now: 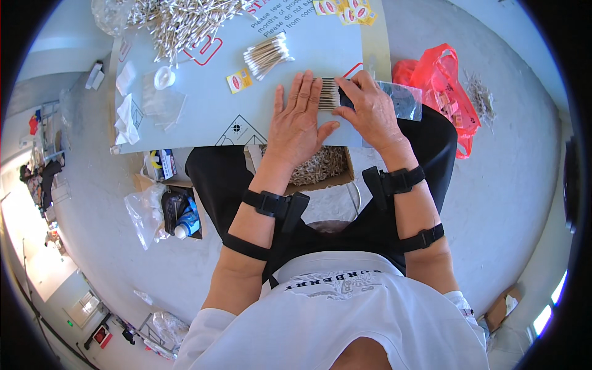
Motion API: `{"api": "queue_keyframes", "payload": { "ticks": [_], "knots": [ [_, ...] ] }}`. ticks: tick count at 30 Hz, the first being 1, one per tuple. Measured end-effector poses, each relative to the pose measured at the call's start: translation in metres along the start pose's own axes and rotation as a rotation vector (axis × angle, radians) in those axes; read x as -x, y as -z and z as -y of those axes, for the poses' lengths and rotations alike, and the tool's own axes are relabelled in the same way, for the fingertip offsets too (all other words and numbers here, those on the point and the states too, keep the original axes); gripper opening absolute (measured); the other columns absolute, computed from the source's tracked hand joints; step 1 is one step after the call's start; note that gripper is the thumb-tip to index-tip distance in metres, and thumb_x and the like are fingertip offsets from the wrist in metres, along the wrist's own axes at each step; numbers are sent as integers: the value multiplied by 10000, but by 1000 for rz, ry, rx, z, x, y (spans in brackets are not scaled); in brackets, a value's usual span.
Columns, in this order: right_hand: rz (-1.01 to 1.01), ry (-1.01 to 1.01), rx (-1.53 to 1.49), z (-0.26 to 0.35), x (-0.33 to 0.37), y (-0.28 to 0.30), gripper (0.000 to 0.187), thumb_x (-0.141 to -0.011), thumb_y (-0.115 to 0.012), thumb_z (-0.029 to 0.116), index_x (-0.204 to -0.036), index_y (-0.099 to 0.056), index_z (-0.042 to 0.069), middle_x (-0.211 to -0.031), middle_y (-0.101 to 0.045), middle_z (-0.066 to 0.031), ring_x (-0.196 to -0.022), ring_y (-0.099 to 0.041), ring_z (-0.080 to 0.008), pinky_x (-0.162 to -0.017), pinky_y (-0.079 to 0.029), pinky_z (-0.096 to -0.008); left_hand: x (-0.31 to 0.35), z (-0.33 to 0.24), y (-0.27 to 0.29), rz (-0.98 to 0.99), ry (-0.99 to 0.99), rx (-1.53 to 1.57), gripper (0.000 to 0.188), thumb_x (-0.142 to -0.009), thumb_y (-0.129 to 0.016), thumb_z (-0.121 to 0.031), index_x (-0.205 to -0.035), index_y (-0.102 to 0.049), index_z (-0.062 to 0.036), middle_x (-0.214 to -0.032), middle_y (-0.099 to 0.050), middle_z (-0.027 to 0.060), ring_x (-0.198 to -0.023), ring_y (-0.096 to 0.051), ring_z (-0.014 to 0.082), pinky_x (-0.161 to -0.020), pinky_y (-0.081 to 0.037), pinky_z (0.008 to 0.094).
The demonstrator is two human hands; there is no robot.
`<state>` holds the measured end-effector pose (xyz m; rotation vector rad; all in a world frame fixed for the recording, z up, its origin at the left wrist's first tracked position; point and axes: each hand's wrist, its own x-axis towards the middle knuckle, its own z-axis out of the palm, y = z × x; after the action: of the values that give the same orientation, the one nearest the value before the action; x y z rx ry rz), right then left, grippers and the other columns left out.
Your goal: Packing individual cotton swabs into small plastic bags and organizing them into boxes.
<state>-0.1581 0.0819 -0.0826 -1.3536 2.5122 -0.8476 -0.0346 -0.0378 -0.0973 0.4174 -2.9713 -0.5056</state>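
Note:
My left hand (299, 120) lies flat on the table board (209, 120), fingers stretched out and the thumb held apart. Between the two hands is a neat row of cotton swabs (328, 94), its left end touching the left hand's fingers. At its right end my right hand (373, 111) bends over the mouth of a clear plastic bag (404, 100), thumb and forefinger closing on its edge; the grip is partly hidden under the fingers. Beyond the left hand lie a loose bundle of cotton swabs (267, 57) and a small yellow label card (238, 81).
A large heap of cotton swabs (179, 28) covers the far left, with more yellow cards (346, 11) far right. Clear bags (166, 105) and a white ring (164, 78) lie left. A red plastic bag (441, 86) is right; an open carton (320, 169) sits below the table edge.

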Motion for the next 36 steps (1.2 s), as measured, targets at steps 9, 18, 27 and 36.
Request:
{"api": "queue_keyframes", "payload": {
  "ticks": [9,18,27,36],
  "knots": [
    [-173,61,-65,-8,7,1,316,-689,-713,124,-975,-598,58,-851,-535,-103,-786,-569,-277,-666,-477,-372,1,-2,-2,23,-15,-15,766,-822,-555,-449,-1393,-263,-31,-1466,-225,138,-1369,-186,254,-1106,-103,462],
    [-117,-215,199,-29,28,28,194,-760,-623,200,-736,-549,23,-716,-598,-169,-673,-614,-329,-585,-492,-409,-2,-22,-15,15,0,-10,762,-856,-491,-466,-1417,-195,-45,-1488,-160,126,-1382,-136,255,-1107,-81,462],
    [221,-302,452,-5,-6,27,122,-709,-586,128,-708,-654,27,-726,-642,-184,-633,-642,-314,-566,-521,-399,-14,-48,-34,-131,39,-2,804,-818,-534,-490,-1392,-243,-7,-1461,-214,165,-1362,-184,300,-1078,-128,507],
    [87,-475,129,-36,0,23,139,-650,-596,152,-690,-644,27,-792,-603,-196,-772,-607,-333,-655,-491,-415,-18,-58,-39,-156,72,-12,834,-812,-527,-519,-1379,-253,29,-1442,-237,202,-1361,-181,314,-1078,-106,511]
  ]
}}
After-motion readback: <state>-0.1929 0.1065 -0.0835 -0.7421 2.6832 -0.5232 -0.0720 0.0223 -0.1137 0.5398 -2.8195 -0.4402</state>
